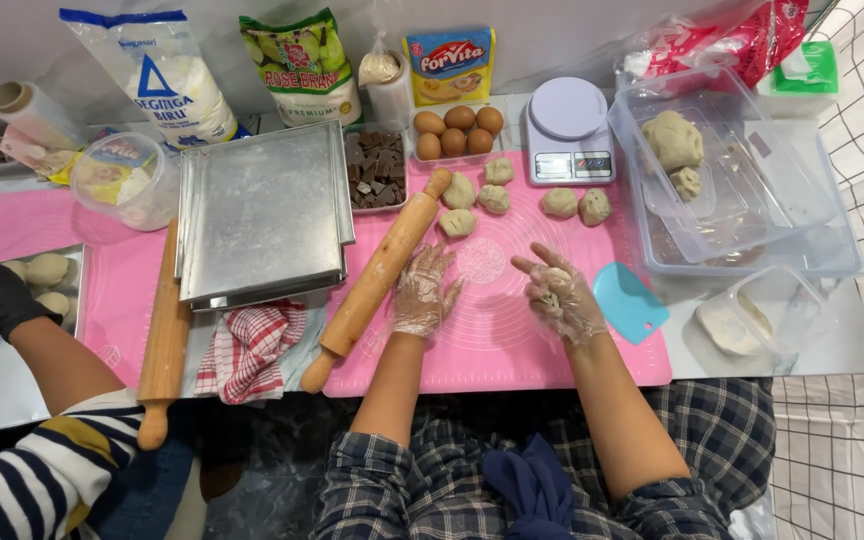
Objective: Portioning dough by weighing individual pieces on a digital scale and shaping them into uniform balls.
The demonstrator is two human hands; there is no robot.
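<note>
Rolling pin [382, 275] lies diagonal on the pink mat [472, 350], just left of the left hand [420, 292]. That hand, in a thin clear glove, is open, fingers spread flat on the mat, holding nothing. Right hand [558, 296], gloved too, is cupped loosely around a small dough piece [552, 298], palm up above the mat. Dough looks soft, light, tacky; likely deforms under any squeeze, so best cradled from beneath. More dough balls [494, 198] sit beyond, near the scale [568, 130]. Blue scraper [630, 302] rests just right.

pink mat [512, 350], teal scraper [630, 300], red-and-white checked cloth [248, 348], brown eggs [459, 130], white scale [568, 130].
</note>
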